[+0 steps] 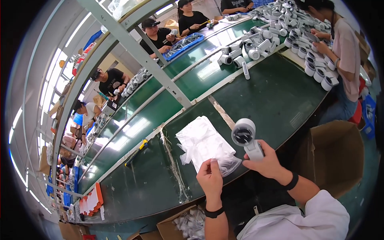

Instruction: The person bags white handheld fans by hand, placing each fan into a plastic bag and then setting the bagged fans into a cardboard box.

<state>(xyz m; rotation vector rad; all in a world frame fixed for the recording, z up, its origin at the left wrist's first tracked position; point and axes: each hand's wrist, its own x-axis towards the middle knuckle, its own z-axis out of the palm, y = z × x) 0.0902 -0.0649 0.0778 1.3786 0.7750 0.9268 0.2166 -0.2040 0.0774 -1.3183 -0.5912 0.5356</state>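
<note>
My right hand (267,161) is wrapped round the handle of a white handheld fan (245,137), its round head with the dark opening pointing up. Just left of it, my left hand (210,180) pinches the near edge of a clear plastic bag, thumb and forefinger pressed together. That bag lies at the near corner of a stack of thin white and clear plastic bags (203,138) on the dark green table (160,188). The fan is held above the table, to the right of the stack and apart from it.
A yellow and black utility knife (137,152) lies left of the bags. Orange and white cards (92,201) stand at the far left. Many white fans (256,44) are heaped at the back right, beside a person (340,52). Cardboard boxes (336,152) stand on the floor. A metal post (148,60) rises from the table.
</note>
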